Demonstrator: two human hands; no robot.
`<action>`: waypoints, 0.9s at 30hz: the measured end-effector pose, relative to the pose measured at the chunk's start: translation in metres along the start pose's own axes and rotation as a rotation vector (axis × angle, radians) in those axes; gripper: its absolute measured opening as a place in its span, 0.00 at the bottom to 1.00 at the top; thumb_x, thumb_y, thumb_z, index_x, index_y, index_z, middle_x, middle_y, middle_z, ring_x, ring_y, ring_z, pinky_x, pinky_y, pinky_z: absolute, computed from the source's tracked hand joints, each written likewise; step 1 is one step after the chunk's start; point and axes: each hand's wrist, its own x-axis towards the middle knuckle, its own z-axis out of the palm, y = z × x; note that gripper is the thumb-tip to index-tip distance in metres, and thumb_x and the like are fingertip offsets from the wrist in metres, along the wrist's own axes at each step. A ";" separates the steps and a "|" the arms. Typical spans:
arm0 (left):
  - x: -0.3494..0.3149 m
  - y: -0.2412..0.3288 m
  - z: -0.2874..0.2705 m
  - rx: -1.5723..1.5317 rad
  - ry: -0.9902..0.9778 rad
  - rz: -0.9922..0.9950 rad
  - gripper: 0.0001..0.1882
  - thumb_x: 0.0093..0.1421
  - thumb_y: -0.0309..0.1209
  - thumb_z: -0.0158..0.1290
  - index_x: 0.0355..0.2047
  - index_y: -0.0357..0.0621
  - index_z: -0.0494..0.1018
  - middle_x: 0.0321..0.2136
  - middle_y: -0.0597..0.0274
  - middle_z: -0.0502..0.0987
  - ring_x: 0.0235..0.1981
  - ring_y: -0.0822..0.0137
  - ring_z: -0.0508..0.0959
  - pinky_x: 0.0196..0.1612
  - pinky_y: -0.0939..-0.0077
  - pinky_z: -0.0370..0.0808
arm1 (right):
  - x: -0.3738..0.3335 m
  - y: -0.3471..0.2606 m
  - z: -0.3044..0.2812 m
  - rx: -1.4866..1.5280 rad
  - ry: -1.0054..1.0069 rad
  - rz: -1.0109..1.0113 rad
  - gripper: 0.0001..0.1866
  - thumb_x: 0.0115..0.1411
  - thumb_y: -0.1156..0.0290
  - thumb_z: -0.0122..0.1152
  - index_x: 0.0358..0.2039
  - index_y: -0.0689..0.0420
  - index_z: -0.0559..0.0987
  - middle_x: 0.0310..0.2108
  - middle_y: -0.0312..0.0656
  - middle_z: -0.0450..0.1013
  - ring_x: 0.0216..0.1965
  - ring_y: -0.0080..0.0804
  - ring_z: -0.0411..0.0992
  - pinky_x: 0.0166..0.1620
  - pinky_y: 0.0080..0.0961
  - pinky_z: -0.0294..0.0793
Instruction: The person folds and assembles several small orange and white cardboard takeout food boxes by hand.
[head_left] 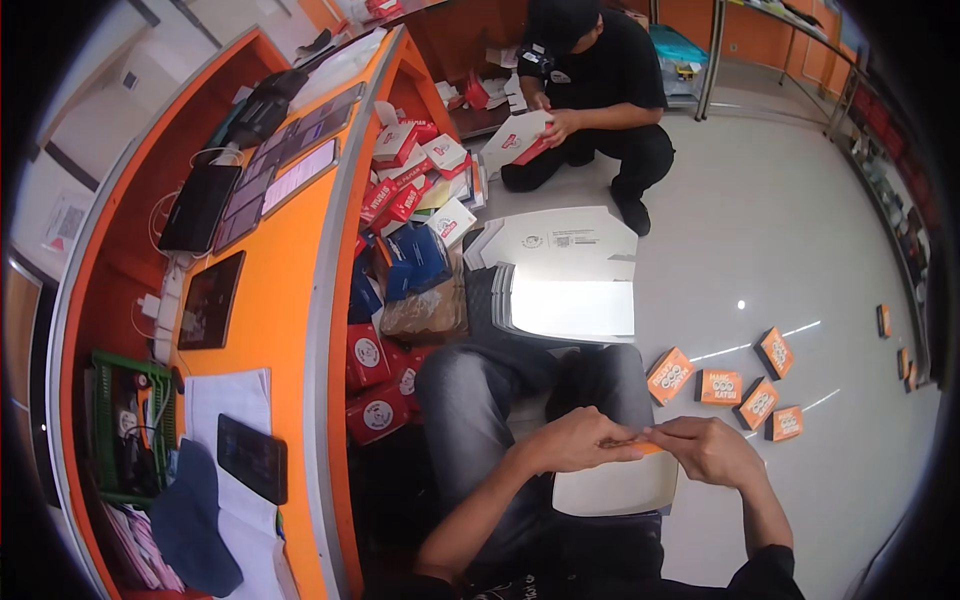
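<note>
**Both hands pinched on a half-folded box flap**

The left hand (575,440) and right hand (712,450) meet fingertip to fingertip over the lap, each grip closed on the far edge of a flat cardboard box blank (615,485), where a thin orange strip shows between the fingers; the blank's pale inner face looks up, hanging from the pinch toward the person's body, just above the knees; its long axis runs left to right, the orange edge pointing away toward the floor ahead.

The likely trouble: the pinch sits only along one edge, so the loose near part could sag or crease off its score line; an uneven pull between the hands could tear the flap or fold it skew; a slip would drop it between the legs.

Beyond the knees lies a stack of flat white blanks (565,290); to the right, finished orange boxes (720,385) dot the floor (800,240); at left runs the orange desk (275,300); far off, another person (590,90) crouches folding a carton.
</note>
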 end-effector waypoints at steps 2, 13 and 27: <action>0.004 -0.003 0.008 0.124 0.006 0.040 0.21 0.66 0.48 0.51 0.45 0.44 0.80 0.19 0.47 0.77 0.20 0.52 0.77 0.27 0.62 0.72 | -0.001 0.000 -0.010 0.160 -0.087 0.098 0.20 0.57 0.71 0.63 0.52 0.55 0.80 0.44 0.44 0.80 0.38 0.38 0.80 0.40 0.31 0.80; -0.004 -0.018 -0.001 0.156 0.363 0.169 0.19 0.66 0.42 0.51 0.25 0.40 0.76 0.13 0.51 0.72 0.19 0.52 0.78 0.24 0.61 0.74 | 0.016 0.024 -0.021 0.098 -0.072 0.237 0.13 0.58 0.72 0.65 0.45 0.50 0.84 0.27 0.43 0.81 0.24 0.39 0.76 0.31 0.30 0.74; -0.068 -0.066 0.030 0.100 0.264 0.036 0.30 0.57 0.40 0.62 0.58 0.41 0.71 0.51 0.42 0.76 0.53 0.49 0.76 0.60 0.60 0.67 | -0.020 0.006 0.001 -0.184 -0.160 0.141 0.29 0.48 0.86 0.58 0.54 0.58 0.76 0.54 0.48 0.73 0.52 0.48 0.72 0.51 0.41 0.72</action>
